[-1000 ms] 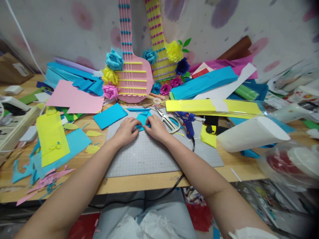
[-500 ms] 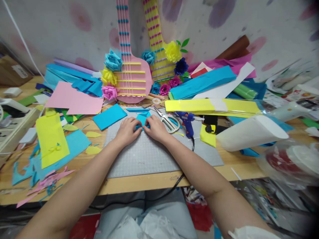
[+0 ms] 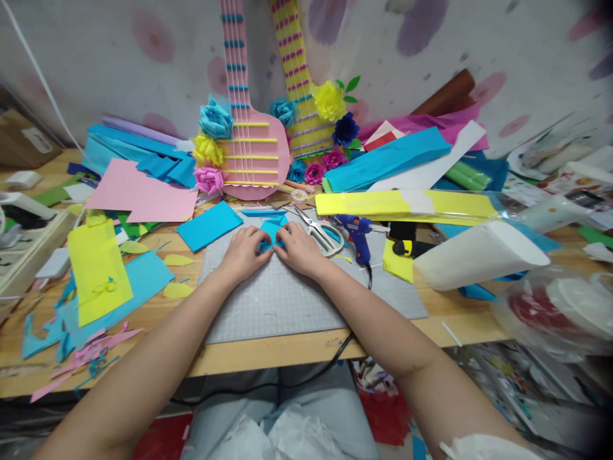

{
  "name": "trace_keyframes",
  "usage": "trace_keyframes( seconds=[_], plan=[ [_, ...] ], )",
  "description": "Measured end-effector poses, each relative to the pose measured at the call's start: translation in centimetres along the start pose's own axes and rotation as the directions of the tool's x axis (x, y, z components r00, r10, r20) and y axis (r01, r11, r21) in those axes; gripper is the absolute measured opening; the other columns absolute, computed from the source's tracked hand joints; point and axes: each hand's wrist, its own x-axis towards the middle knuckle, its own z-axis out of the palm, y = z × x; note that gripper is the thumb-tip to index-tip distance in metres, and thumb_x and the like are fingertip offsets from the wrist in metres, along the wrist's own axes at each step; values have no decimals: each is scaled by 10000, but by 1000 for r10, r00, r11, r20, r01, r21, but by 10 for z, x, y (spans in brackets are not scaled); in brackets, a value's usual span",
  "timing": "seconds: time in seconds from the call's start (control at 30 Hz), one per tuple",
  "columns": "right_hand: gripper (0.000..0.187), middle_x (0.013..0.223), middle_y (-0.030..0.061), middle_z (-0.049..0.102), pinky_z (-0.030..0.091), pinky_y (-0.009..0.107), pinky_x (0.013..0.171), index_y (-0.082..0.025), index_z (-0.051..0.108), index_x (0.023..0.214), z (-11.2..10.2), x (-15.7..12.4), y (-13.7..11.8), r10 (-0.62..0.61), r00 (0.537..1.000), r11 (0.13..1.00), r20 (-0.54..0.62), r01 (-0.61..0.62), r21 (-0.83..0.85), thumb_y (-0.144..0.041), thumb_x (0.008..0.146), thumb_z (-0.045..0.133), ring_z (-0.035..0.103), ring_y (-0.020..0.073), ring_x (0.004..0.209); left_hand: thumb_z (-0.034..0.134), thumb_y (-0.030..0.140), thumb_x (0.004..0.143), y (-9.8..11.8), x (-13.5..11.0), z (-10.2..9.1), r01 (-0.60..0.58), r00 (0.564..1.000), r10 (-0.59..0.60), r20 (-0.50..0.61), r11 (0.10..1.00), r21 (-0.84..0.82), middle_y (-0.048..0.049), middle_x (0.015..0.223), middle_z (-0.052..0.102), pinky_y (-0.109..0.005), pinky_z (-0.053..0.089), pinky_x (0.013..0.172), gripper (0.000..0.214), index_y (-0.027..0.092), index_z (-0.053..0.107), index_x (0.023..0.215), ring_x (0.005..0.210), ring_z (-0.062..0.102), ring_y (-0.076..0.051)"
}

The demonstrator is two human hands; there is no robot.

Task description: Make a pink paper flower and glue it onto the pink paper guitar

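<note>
Both hands meet over a small piece of blue crepe paper (image 3: 273, 225) on the grey cutting mat (image 3: 282, 306). My left hand (image 3: 245, 253) pinches its left side between thumb and fingers. On the right side, my right hand (image 3: 299, 248) grips the same piece, with the two thumbs nearly touching. The fingers hide much of the paper. Just right of my right hand lie scissors (image 3: 322, 234) with pale handles. A blue glue gun (image 3: 359, 233) rests beyond them. To the left is a flat blue paper rectangle (image 3: 209, 226).
Behind stand a pink paper guitar (image 3: 258, 153) and a yellow one (image 3: 299, 64) with paper flowers. Yellow paper (image 3: 98, 271) and pink scraps (image 3: 90, 351) lie left. A wrapped yellow crepe roll (image 3: 364, 204) and a white roll (image 3: 479, 255) lie right. A black cord crosses the table's front edge.
The hands stay in nearly the same place, still pinching the blue crepe paper. The whole view has shifted very slightly.
</note>
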Motion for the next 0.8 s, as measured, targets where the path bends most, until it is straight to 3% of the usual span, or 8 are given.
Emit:
trace_keyframes(
  seconds=[0.3,0.5,0.8],
  plan=[
    [202,1072,157,475,365,410,867,-133,521,973,-9,0,19,11,998,996,-63,-16,-85,-107,801,419,389,271,1005,557,328,765,1,-1,0,3,1000,-3,2,1000,-2,-63,940,563,-378,387,877,191,199,571,905,954,485,-229],
    [214,1037,137,476,369,388,875,-139,515,953,-8,-1,16,-37,995,999,-88,35,-20,-281,795,546,400,263,992,528,332,781,2,-1,-1,-3,1000,3,5,1000,15,-72,945,554,-390,388,883,202,194,567,923,955,484,-234],
    [242,1046,127,481,362,376,874,-154,517,947,-7,-1,17,-40,996,999,-74,41,19,-295,767,594,410,260,1001,562,268,730,-6,-4,-8,-63,997,68,24,986,-152,-61,1048,562,-391,380,931,255,209,562,978,1031,482,-224]
  ],
)
